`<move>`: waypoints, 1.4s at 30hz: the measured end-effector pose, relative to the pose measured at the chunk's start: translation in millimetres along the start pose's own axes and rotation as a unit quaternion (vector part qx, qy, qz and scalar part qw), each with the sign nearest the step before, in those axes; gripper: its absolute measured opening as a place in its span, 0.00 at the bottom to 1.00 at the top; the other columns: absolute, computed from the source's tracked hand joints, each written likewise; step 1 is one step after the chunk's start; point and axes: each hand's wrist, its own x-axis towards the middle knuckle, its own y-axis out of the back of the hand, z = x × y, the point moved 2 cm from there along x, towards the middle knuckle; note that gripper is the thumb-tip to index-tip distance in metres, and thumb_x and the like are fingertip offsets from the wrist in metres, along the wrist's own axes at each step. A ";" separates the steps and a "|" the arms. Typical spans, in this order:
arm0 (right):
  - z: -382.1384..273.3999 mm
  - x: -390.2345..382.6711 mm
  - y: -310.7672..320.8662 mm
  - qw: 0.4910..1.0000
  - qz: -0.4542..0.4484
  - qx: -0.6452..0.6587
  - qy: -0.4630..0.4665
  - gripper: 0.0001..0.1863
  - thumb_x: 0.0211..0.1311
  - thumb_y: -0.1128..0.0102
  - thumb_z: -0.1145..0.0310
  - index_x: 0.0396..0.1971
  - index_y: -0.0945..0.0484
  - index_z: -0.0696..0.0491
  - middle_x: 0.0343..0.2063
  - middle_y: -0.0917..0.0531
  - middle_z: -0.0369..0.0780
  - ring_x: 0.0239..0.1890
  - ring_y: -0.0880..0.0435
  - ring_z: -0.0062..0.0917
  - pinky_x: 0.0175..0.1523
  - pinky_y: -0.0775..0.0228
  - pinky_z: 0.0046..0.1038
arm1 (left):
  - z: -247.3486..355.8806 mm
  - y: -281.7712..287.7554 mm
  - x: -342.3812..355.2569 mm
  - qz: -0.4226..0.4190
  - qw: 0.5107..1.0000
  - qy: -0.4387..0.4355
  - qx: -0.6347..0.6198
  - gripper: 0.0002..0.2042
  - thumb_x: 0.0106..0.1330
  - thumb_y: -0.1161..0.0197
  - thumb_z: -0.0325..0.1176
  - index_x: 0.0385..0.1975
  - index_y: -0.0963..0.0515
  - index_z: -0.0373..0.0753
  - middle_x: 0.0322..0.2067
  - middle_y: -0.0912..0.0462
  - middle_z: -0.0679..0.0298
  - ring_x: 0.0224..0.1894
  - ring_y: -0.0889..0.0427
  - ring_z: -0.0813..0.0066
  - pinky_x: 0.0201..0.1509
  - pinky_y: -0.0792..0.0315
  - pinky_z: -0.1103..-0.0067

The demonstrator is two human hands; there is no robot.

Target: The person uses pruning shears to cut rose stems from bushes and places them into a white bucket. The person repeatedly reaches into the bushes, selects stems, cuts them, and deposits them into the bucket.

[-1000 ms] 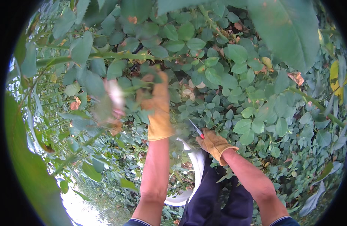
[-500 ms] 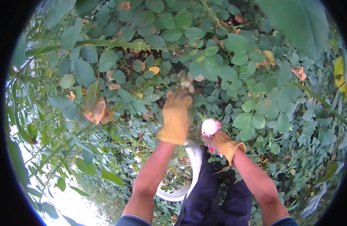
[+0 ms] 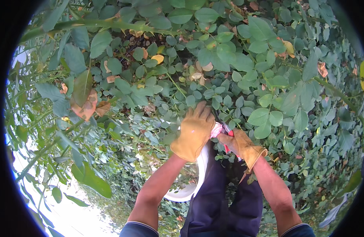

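Note:
My left hand [image 3: 194, 128], in a tan leather glove, has its fingers curved beside a pink rose [image 3: 216, 130]; what lies beneath them is hidden. My right hand [image 3: 239, 144], also gloved, is closed on pruning shears [image 3: 230, 132] with red handles, their blades partly hidden by the flower and the left glove. The rose sits between the two gloves. Below my left hand is a white bucket [image 3: 180, 193] with leafy cuttings inside.
Dense rose foliage [image 3: 261, 116] surrounds my hands. A thick thorny stem [image 3: 111, 24] crosses the upper left, and another branch [image 3: 334, 91] slants at the right. My dark-clad legs [image 3: 213, 201] are below, beside the bucket. Bright light fills the lower left.
My left hand has come down and rightward from among the higher leaves to the shears. The pink rose now lies between both gloves, less exposed than half a second ago.

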 end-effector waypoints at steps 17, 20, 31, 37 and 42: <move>-163.2 31.2 30.0 0.956 -0.006 -0.144 0.255 0.23 0.73 0.28 0.52 0.56 0.19 0.54 0.40 0.10 0.47 0.37 0.10 0.40 0.46 0.19 0.40 | 34.4 38.8 -42.5 0.320 0.559 0.382 -0.663 0.17 0.77 0.27 0.34 0.59 0.14 0.31 0.65 0.13 0.59 0.68 0.17 0.68 0.79 0.28 0.69; -168.5 53.3 0.0 0.973 0.019 -0.153 0.170 0.23 0.71 0.27 0.49 0.50 0.19 0.53 0.35 0.14 0.42 0.36 0.16 0.35 0.47 0.22 0.40 | 42.1 31.4 -39.1 0.414 0.294 0.335 -0.794 0.14 0.76 0.24 0.37 0.55 0.13 0.38 0.61 0.13 0.61 0.68 0.18 0.64 0.78 0.25 0.58; -138.6 73.3 -27.0 0.971 0.078 -0.077 0.214 0.24 0.72 0.27 0.53 0.56 0.18 0.57 0.39 0.09 0.51 0.41 0.09 0.47 0.50 0.18 0.44 | 41.1 -41.4 -66.3 0.313 0.069 0.356 -0.878 0.09 0.76 0.22 0.38 0.47 0.17 0.50 0.48 0.14 0.69 0.52 0.18 0.67 0.53 0.21 0.65; -139.0 72.5 -7.5 0.930 0.171 -0.184 0.268 0.20 0.76 0.30 0.55 0.53 0.18 0.55 0.38 0.10 0.53 0.44 0.10 0.56 0.50 0.19 0.51 | 65.3 -65.8 -94.1 0.175 0.282 0.442 -0.833 0.08 0.77 0.25 0.35 0.47 0.18 0.44 0.41 0.15 0.62 0.40 0.13 0.66 0.43 0.18 0.68; -139.3 77.6 8.2 0.941 0.171 -0.193 0.220 0.18 0.78 0.34 0.56 0.53 0.17 0.55 0.42 0.10 0.54 0.48 0.12 0.58 0.53 0.20 0.54 | 88.9 -61.8 -200.4 0.075 0.299 0.532 -0.789 0.12 0.79 0.28 0.41 0.45 0.21 0.39 0.41 0.15 0.57 0.43 0.11 0.63 0.48 0.14 0.62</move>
